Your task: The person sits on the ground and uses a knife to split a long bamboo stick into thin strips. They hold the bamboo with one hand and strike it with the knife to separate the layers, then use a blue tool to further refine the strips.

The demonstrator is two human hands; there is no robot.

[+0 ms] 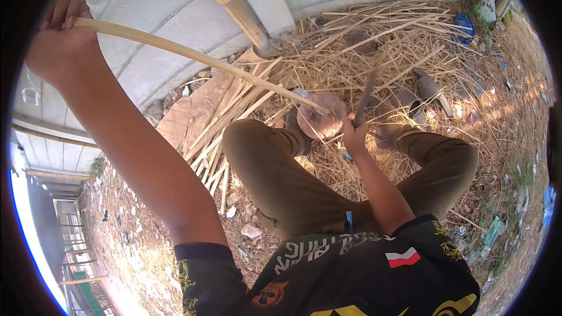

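Left hand (67, 35), ten o'clock: pinching one end of strip (199, 55), which runs toward four o'clock, far tip over block (317, 126), contact unclear. Right hand (355, 136), three o'clock: closed round knife (367, 96), blade toward one o'clock.

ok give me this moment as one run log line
left hand: raised, holding strip | right hand: holding knife | strip's far end: at block | loose strips: heaped left of block

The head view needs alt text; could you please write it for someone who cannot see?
A raised left hand holds a long pale strip angling down toward a round block; the right hand holds a dark blade. Cut pieces lie around.
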